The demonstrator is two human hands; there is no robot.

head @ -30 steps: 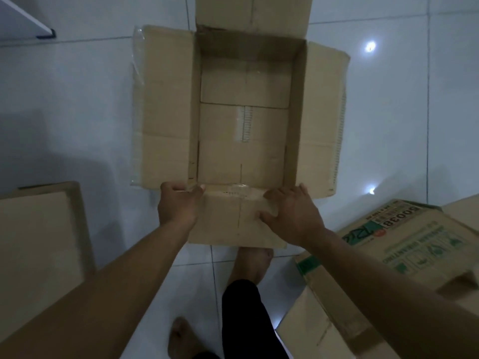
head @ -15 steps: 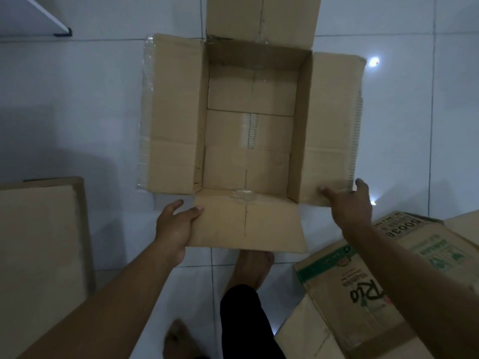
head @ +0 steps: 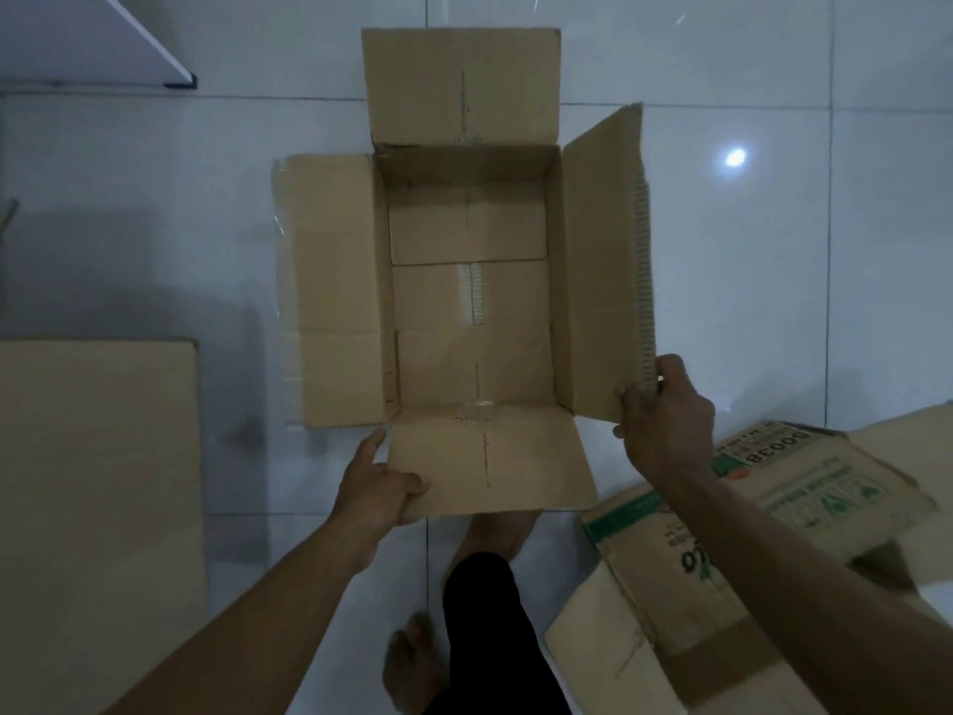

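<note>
Right hand (head: pixel 665 420): fingers pinch the right flap (head: pixel 603 281), centre-right, held raised, probably for folding.
Left hand (head: pixel 379 487): thumb and curled fingers grip the near flap (head: pixel 490 461), steadying the box (head: pixel 469 301).

Open box (head: pixel 469 312) between flat cardboard (head: pixel 98 487) and printed carton (head: pixel 804 498).

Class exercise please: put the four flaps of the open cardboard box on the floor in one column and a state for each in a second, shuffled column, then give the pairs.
Column one
1. near flap
2. right flap
3. left flap
4. far flap

Column two
A. spread out, untouched, clear tape along its outer edge
B. tilted up, pinched at its near corner by the right hand
C. gripped at its corner by the left hand
D. folded out away from the person, dark line down its middle

Pairs: 1-C, 2-B, 3-A, 4-D
</note>
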